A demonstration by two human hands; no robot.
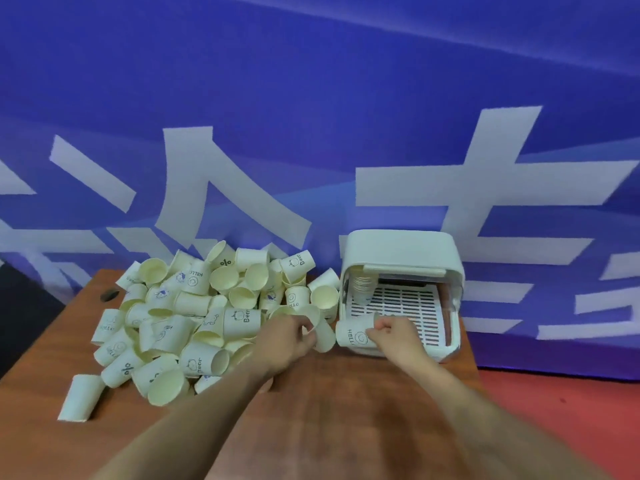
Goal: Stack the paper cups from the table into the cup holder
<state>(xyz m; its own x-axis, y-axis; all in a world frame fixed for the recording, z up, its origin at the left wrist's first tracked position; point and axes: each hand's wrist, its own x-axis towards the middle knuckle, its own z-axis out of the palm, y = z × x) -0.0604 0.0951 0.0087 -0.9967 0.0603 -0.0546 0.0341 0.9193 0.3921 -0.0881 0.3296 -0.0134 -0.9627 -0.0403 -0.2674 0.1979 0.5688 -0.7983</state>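
Both forearms are cut off by the bottom edge; the cup holder [401,251] hides its nested cups' [364,284] tops.

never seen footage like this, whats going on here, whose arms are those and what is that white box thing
There is no machine here: a person wears a camera on the head, so this single picture looks forward and down along their own two bare arms. On the brown wooden table lies a big heap of paper cups, tumbled on their sides. The white box at the right is the cup holder, open at the front, with a slotted tray inside and a short stack of cups already in its back left corner. The left hand grips one plain cup. The right hand holds a cup printed HELLO in front of the holder. A blue banner hangs behind.
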